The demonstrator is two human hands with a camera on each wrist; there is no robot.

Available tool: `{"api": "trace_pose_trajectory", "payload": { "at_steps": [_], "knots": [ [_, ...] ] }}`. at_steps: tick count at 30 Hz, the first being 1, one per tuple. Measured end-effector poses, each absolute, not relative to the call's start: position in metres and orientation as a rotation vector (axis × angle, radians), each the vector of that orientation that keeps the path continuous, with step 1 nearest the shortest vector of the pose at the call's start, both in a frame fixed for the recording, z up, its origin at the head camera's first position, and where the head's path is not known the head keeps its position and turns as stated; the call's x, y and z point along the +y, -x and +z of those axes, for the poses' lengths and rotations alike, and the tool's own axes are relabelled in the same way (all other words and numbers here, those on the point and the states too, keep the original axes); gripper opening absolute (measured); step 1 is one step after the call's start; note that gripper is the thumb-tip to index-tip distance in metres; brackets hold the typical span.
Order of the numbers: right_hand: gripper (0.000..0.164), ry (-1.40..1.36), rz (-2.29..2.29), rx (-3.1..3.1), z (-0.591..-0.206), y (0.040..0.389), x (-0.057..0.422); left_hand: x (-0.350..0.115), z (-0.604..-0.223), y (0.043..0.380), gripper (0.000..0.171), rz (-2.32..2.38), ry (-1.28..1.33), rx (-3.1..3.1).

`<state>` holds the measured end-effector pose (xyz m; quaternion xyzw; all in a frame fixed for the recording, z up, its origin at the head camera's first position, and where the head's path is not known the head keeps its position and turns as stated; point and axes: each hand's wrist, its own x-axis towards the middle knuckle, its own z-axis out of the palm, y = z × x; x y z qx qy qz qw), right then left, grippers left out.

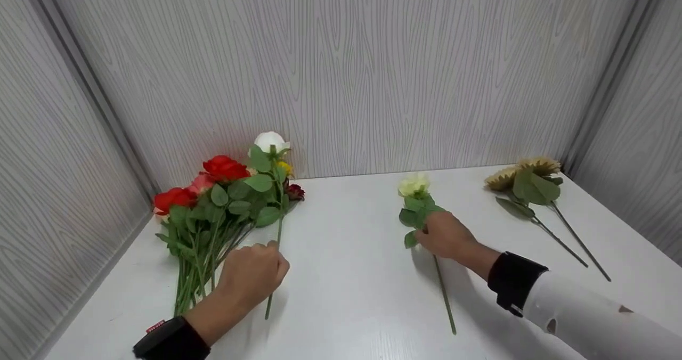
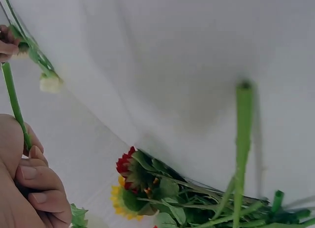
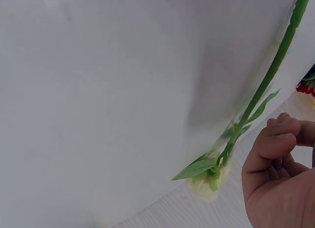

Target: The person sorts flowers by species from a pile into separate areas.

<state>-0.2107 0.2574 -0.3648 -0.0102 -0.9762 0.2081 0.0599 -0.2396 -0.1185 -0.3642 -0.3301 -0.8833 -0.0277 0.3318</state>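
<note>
My left hand (image 1: 251, 273) grips the lower stem of a white rose (image 1: 270, 142). In the left wrist view, the stem (image 2: 15, 100) passes through the curled fingers, its cut end sticking out. The rose's head and leaves lie over or just in front of a bunch of flowers (image 1: 205, 211). Over the stem of a pale yellow flower (image 1: 414, 185) hovers my right hand (image 1: 448, 236). Its fingers are loosely curled, with a gap between them and the green stem (image 3: 268, 75) in the right wrist view. That flower lies on the white table.
Two sunflower-like tan flowers (image 1: 501, 179) lie at the far right, stems toward the front. The bunch at the left has red roses (image 1: 224, 168), a pink one, a yellow and a dark red bloom (image 1: 294, 191). Grey wood-grain panels (image 1: 341, 78) enclose the white table (image 1: 346, 296).
</note>
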Motion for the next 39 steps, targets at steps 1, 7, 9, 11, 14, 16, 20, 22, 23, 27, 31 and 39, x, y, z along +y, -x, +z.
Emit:
{"api": "trace_pose_trajectory", "payload": {
  "at_steps": [1,7,9,11,14,16,20,22,23,27,31,39],
  "knots": [
    [0.048,0.007,0.65,-2.948,-0.365,0.209,0.253,-0.114,-0.365,0.237,0.037,-0.07,0.88,-2.303],
    [0.049,-0.178,0.774,-2.914,-0.365,0.196,0.223,-0.089,-0.369,0.224,0.039,-0.054,0.988,-2.223],
    [0.046,-0.248,0.829,-2.901,-0.364,0.191,0.213,-0.08,-0.37,0.218,0.038,-0.041,1.02,-2.208],
    [0.04,-0.329,0.899,-2.888,-0.364,0.187,0.204,-0.072,-0.37,0.213,0.038,-0.011,1.047,-2.204],
    [0.029,-0.43,1.068,-2.891,-0.364,0.182,0.193,-0.06,-0.371,0.204,0.037,0.035,1.087,-2.195],
    [0.026,-0.485,1.242,-2.891,-0.364,0.178,0.187,-0.053,-0.373,0.199,0.038,0.064,1.115,-2.149],
    [0.03,-0.55,1.659,-2.827,-0.366,0.165,0.176,-0.042,-0.376,0.186,0.037,0.164,1.19,-2.065],
    [0.031,-0.54,1.84,-2.759,-0.366,0.158,0.17,-0.038,-0.377,0.179,0.035,0.211,1.221,-2.025],
    [0.031,-0.529,1.911,-2.722,-0.365,0.154,0.167,-0.036,-0.376,0.176,0.034,0.223,1.232,-2.014],
    [0.027,-0.402,2.079,-2.586,-0.364,0.143,0.159,-0.03,-0.375,0.17,0.032,0.208,1.239,-1.937],
    [0.022,-0.315,2.046,-2.546,-0.364,0.139,0.158,-0.026,-0.374,0.169,0.025,0.232,1.25,-1.927],
    [0.022,-0.324,1.728,-2.619,-0.363,0.144,0.17,-0.026,-0.374,0.167,0.035,0.201,1.276,-2.001]
  ]
}}
